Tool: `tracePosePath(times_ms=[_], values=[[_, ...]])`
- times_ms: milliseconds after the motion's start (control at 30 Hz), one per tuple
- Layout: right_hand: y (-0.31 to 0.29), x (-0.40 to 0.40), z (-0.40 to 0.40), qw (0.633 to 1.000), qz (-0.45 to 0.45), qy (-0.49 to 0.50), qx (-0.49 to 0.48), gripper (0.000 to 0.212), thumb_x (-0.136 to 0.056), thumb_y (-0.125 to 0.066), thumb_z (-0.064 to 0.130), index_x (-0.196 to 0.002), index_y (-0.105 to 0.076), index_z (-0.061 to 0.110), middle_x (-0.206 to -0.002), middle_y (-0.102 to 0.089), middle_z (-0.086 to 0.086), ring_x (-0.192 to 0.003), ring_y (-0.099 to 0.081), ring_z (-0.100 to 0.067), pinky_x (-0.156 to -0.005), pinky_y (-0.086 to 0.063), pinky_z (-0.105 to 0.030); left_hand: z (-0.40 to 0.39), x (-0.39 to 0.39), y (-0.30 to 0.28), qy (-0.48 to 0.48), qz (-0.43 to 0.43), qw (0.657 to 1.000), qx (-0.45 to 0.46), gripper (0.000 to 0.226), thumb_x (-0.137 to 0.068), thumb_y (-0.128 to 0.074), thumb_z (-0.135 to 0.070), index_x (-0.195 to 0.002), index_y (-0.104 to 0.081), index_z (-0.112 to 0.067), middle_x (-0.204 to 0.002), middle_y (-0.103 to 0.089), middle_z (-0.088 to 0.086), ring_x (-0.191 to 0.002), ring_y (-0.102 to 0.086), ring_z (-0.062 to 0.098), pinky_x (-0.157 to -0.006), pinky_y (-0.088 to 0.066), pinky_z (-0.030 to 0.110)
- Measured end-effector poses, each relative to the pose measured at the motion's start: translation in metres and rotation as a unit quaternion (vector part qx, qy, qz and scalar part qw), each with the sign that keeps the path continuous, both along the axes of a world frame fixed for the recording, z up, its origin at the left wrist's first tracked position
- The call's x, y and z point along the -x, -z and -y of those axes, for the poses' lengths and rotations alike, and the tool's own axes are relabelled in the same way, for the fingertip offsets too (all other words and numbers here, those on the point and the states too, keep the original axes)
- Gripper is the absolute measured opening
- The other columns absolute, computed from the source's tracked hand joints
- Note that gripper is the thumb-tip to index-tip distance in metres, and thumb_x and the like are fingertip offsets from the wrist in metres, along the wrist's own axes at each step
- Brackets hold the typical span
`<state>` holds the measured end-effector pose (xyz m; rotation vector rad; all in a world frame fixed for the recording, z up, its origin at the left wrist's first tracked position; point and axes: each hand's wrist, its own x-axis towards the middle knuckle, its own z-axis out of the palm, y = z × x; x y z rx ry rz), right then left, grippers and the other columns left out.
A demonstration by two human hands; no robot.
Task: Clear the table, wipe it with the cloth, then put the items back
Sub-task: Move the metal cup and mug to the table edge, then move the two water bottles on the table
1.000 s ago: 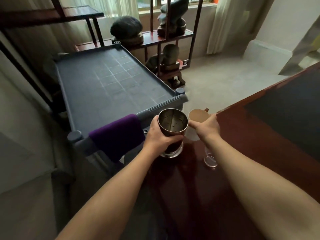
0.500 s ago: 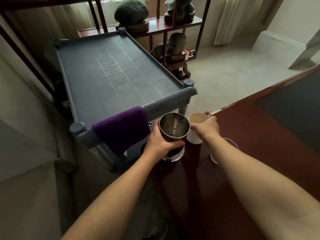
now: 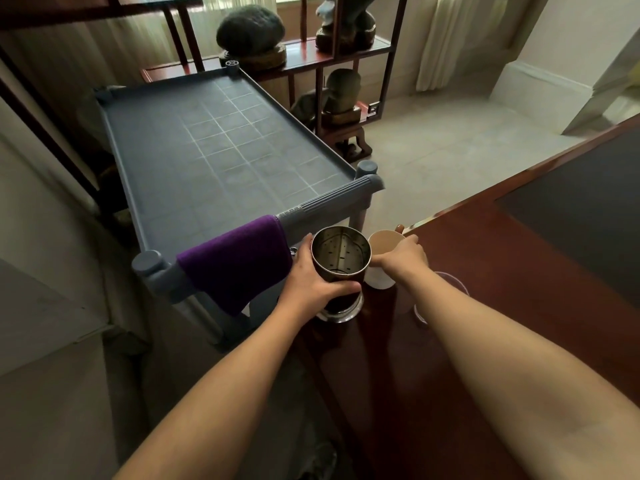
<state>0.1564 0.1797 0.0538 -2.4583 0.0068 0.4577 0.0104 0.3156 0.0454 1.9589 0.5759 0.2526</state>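
Note:
A tall metal canister (image 3: 341,261) with a perforated insert stands at the corner of the dark red wooden table (image 3: 519,265). My left hand (image 3: 311,284) is wrapped around its left side. Just right of it is a pale paper cup (image 3: 382,259), which my right hand (image 3: 403,259) grips at the rim. A clear glass (image 3: 446,299) sits on the table behind my right forearm, mostly hidden. A purple cloth (image 3: 239,263) hangs over the near handle of the grey cart (image 3: 214,147) to the left.
The grey cart's flat top tray stands just left of the table corner. Behind it a dark wooden shelf (image 3: 332,60) holds decorative stones. Pale floor (image 3: 450,133) lies between the shelf and the table. A dark inset panel (image 3: 581,209) covers the table's right part.
The view has tilted down and shifted, so the cart and table appear lower and nearer. Both hands stay on the canister and the cup at the table corner.

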Motion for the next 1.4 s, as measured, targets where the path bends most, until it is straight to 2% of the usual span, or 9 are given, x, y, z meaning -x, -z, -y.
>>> tracePosePath(times_ms=[100,200,300,400,533,700,1133,1267,1400], values=[[-0.011,0.004,0.004,1.0,0.013,-0.003,-0.002,0.1,-0.061,-0.083,0.044,-0.136,-0.03,0.003,-0.134,-0.047,-0.016,-0.122,-0.049,-0.033,-0.091,-0.042,-0.035,0.0,0.004,-0.015,-0.006,-0.007,1.0,-0.014,0.137,-0.049,-0.089,-0.06,-0.155,-0.011,-0.019,-0.16,-0.024,0.006,-0.145,-0.026,0.02,-0.117,-0.029,0.043],[-0.027,0.014,0.009,0.999,0.046,0.01,-0.012,0.081,-0.067,-0.07,0.043,-0.133,-0.041,0.006,-0.131,-0.051,-0.015,-0.117,-0.052,-0.033,-0.086,-0.041,-0.033,0.004,0.013,-0.034,-0.012,-0.003,0.998,-0.055,0.132,-0.052,-0.072,-0.077,-0.155,-0.015,-0.018,-0.159,-0.024,0.007,-0.144,-0.028,0.022,-0.115,-0.033,0.044],[-0.048,0.026,0.022,0.995,0.102,-0.005,-0.004,0.057,-0.073,-0.061,0.046,-0.119,-0.055,0.012,-0.123,-0.057,-0.015,-0.109,-0.055,-0.035,-0.081,-0.042,-0.035,0.014,0.024,-0.05,-0.023,0.009,0.995,-0.095,0.109,-0.071,-0.053,-0.079,-0.154,-0.018,-0.018,-0.158,-0.026,0.007,-0.142,-0.032,0.023,-0.108,-0.034,0.038],[-0.069,0.042,0.042,0.979,0.188,-0.052,0.065,0.047,-0.079,-0.054,0.049,-0.111,-0.061,0.015,-0.119,-0.06,-0.011,-0.107,-0.054,-0.034,-0.081,-0.042,-0.038,0.025,0.028,-0.065,-0.02,0.027,0.98,-0.198,0.079,-0.091,-0.048,-0.063,-0.151,-0.029,-0.016,-0.153,-0.038,0.008,-0.139,-0.037,0.023,-0.106,-0.037,0.039],[-0.091,0.063,0.076,0.942,0.292,-0.078,0.146,0.047,-0.086,-0.049,0.053,-0.11,-0.061,0.014,-0.118,-0.061,-0.007,-0.11,-0.051,-0.03,-0.09,-0.04,-0.041,0.048,0.018,-0.095,0.048,0.053,0.923,-0.378,0.059,-0.098,-0.044,-0.05,-0.142,-0.045,-0.011,-0.147,-0.048,0.011,-0.14,-0.037,0.025,-0.113,-0.031,0.04],[-0.109,0.086,0.142,0.94,0.285,-0.049,0.182,0.053,-0.087,-0.048,0.047,-0.129,-0.054,0.017,-0.137,-0.051,-0.005,-0.127,-0.041,-0.027,-0.106,-0.031,-0.041,0.099,-0.009,-0.12,0.153,0.043,0.833,-0.529,0.058,-0.098,-0.035,-0.055,-0.14,-0.048,-0.017,-0.156,-0.035,0.008,-0.148,-0.02,0.027,-0.117,-0.016,0.044],[-0.115,0.167,0.325,0.91,0.251,0.141,0.3,0.053,-0.087,-0.052,0.053,-0.129,-0.055,0.021,-0.142,-0.048,-0.003,-0.131,-0.036,-0.028,-0.106,-0.027,-0.041,0.294,-0.034,-0.131,0.377,0.121,0.759,-0.517,0.066,-0.096,-0.027,-0.064,-0.144,-0.04,-0.02,-0.159,-0.029,0.004,-0.149,-0.017,0.026,-0.117,-0.017,0.047],[-0.111,0.198,0.36,0.894,0.23,0.206,0.325,0.05,-0.085,-0.05,0.05,-0.123,-0.058,0.019,-0.129,-0.056,-0.003,-0.12,-0.043,-0.028,-0.102,-0.032,-0.039,0.336,-0.029,-0.127,0.423,0.166,0.736,-0.502,0.063,-0.095,-0.034,-0.064,-0.138,-0.046,-0.018,-0.155,-0.035,0.003,-0.147,-0.02,0.024,-0.116,-0.02,0.046],[-0.106,0.225,0.385,0.884,0.202,0.27,0.325,0.052,-0.087,-0.048,0.054,-0.125,-0.057,0.02,-0.135,-0.053,-0.004,-0.128,-0.041,-0.028,-0.107,-0.03,-0.039,0.364,-0.023,-0.12,0.453,0.204,0.715,-0.492,0.061,-0.094,-0.037,-0.064,-0.131,-0.051,-0.016,-0.144,-0.046,0.002,-0.142,-0.029,0.023,-0.11,-0.027,0.043]])
